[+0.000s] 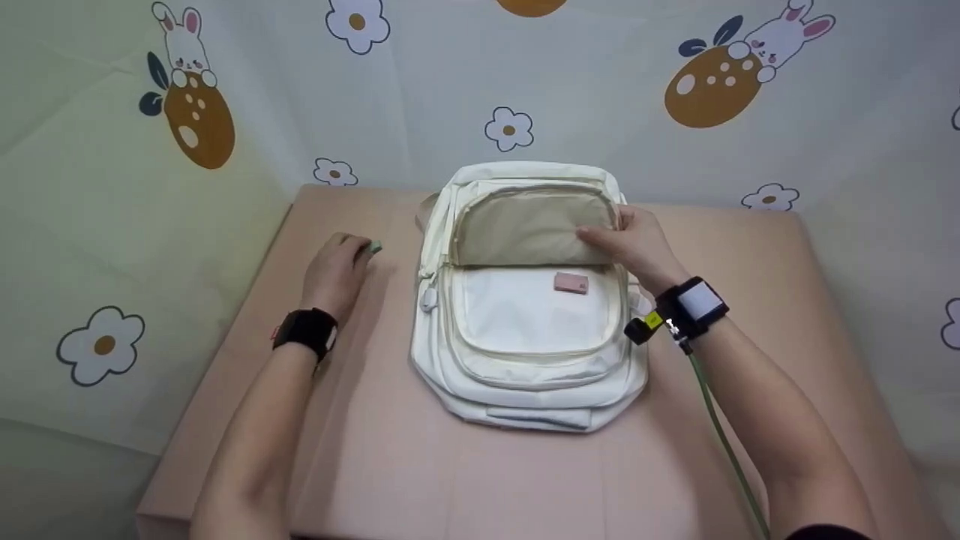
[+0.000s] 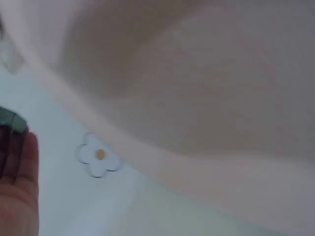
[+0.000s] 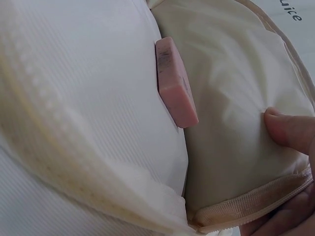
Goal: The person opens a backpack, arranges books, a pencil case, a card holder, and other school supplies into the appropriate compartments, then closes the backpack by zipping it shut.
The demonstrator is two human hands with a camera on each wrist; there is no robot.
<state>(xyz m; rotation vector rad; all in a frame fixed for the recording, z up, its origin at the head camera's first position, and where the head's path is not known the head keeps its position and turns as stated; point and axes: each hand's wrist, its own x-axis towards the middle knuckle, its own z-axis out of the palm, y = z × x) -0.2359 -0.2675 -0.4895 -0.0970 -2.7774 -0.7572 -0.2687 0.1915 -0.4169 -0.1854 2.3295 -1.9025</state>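
Observation:
A white backpack lies on the table with its front pocket unzipped. My right hand pinches the right edge of the pocket's flap, thumb on the beige lining, and keeps it folded back. Inside the open pocket, on the white fabric, rests a pink eraser-like block with dark smudges on its side. To the left of the backpack, my left hand holds a small green block at its fingertips. The left wrist view shows that green block only at its edge.
The table has a pale pink cover. Patterned cloth hangs close behind and at both sides. A green cable runs from the right wrist's camera down along the forearm. A zipper pull hangs on the backpack's left side.

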